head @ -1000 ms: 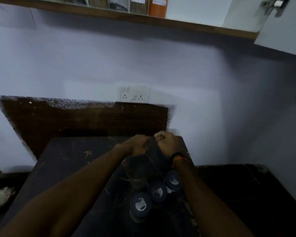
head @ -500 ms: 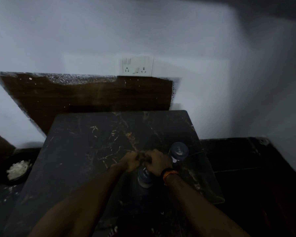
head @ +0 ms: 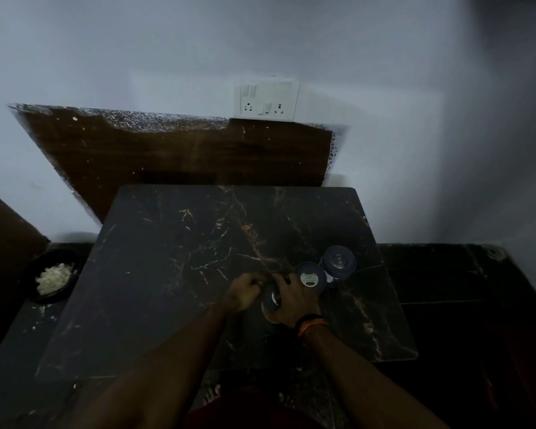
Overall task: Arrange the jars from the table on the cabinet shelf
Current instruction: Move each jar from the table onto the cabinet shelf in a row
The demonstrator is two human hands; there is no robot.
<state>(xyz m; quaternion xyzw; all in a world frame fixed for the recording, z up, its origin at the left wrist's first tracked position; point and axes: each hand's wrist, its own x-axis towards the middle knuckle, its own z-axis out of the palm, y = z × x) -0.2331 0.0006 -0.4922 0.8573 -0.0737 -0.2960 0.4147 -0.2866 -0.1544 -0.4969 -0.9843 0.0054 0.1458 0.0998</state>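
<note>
Below, labelled parts as seen from the head camera.
Surroundings: bowl (head: 55,276) of pale shreds on the floor, well left of the fingers; wall socket (head: 266,98) and brown board (head: 180,156) beyond them.
Obstructions: second jar (head: 312,277) touches the right hand's far side; third jar (head: 339,262) just beyond it, both upright with blue lids.
Task object: near jar (head: 271,299) on the black marble table (head: 174,261), between the two hands.
Right hand (head: 291,300): fingers curled round the near jar, grasping it; banded wrist toward the viewer.
Left hand (head: 244,291): fingers curled at the jar's left side; contact too dim to tell.
Arms: both extended forward, converging.
</note>
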